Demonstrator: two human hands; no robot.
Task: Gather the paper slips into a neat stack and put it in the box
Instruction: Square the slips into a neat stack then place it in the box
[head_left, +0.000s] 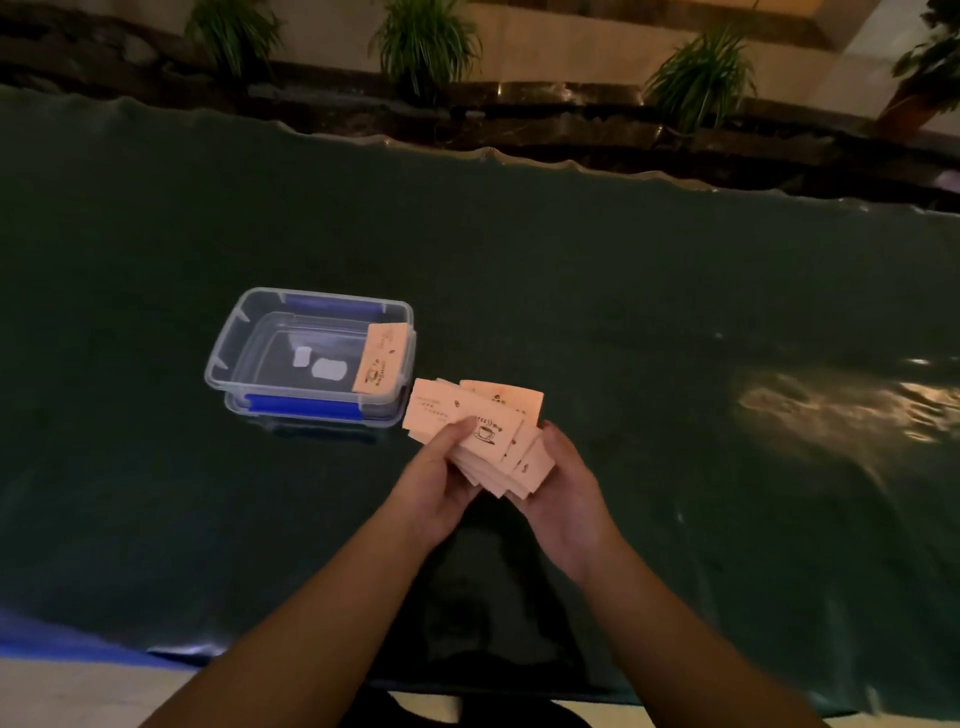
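- While both hands work above the dark green table cover (623, 312), the bundle of paper slips (483, 436) sits between them, fanned & uneven, not yet squared.
- Left hand (441, 483): thumb pressed flat on top slip near the coffee-cup print, fingers hidden under the bundle; clenched on the slips.
- Right hand (563, 493): cupped under & along the rt edge of the same bundle, fingertips at the far corner; also grasping the slips.
- Slips pale orange-pink, black print; several corners stick out toward the far side & toward the left.
- Clear plastic box (223, 358) w/ blue clip handles, open, on the cover just left of & beyond the hands; bundle's left corner is near the box's rt near corner, whether touching, cannot tell.
- One single slip (379, 358) lies inside the box along its rt wall, lengthwise, tilted up against the rim.
- Two small white labels (327, 369) show on the box floor.
- Potted plants (426, 41) line the ledge past the far edge.
- Light dim; fine print unreadable.
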